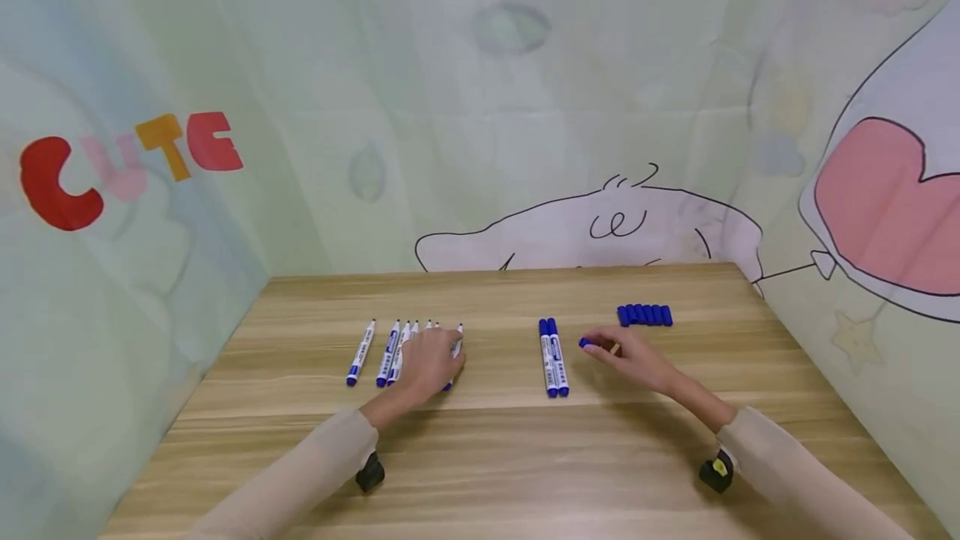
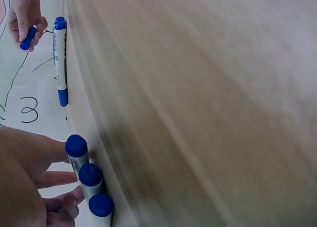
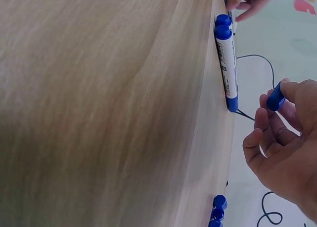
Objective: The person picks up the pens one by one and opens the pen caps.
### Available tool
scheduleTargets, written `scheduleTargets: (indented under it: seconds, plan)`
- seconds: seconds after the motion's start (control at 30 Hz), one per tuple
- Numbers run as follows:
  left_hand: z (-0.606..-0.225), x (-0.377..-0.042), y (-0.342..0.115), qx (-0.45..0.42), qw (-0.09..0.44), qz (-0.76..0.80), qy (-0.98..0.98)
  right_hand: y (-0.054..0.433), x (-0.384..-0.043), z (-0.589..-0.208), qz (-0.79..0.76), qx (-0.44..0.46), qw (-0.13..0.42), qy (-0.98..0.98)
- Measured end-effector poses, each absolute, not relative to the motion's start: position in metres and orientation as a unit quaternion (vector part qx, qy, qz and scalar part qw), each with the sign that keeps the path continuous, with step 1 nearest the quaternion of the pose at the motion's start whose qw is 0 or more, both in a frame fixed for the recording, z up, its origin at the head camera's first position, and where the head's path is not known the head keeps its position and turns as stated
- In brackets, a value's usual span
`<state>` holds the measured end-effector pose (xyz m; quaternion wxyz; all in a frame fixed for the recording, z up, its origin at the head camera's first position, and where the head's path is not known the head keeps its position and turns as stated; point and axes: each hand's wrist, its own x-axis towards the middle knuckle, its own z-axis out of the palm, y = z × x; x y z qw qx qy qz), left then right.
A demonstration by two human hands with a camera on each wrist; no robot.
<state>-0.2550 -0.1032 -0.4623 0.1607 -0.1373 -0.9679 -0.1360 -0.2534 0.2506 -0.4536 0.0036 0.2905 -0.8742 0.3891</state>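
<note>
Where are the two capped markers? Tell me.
In the head view, the capped markers lie just right of centre, between the left hand and the right hand.

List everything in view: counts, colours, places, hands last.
Uncapped markers: seven visible, white and blue, table's left, some partly hidden
Capped markers: two, white and blue, side by side, mid-table
Loose caps: about six, blue, row at far right
Held cap: one, blue, right of capped markers
Table: one, wood-toned, below
Backdrop: one, mostly pale green, with prints, around table
Wrist cameras: two, black, one per wrist
Sleeves: two, beige, both arms
Left hand: one, bare, at uncapped markers
Right hand: one, bare, pinching held cap
</note>
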Motion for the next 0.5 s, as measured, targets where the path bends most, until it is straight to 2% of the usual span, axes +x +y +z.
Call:
scheduleTargets:
  seconds: [0.5]
  plan:
    - [-0.4649, -0.2551, -0.11, -0.124, 0.156, -0.124, -0.972, 0.2508, -0.2539, -0.456, 0.391, 0.286, -0.004, -0.875]
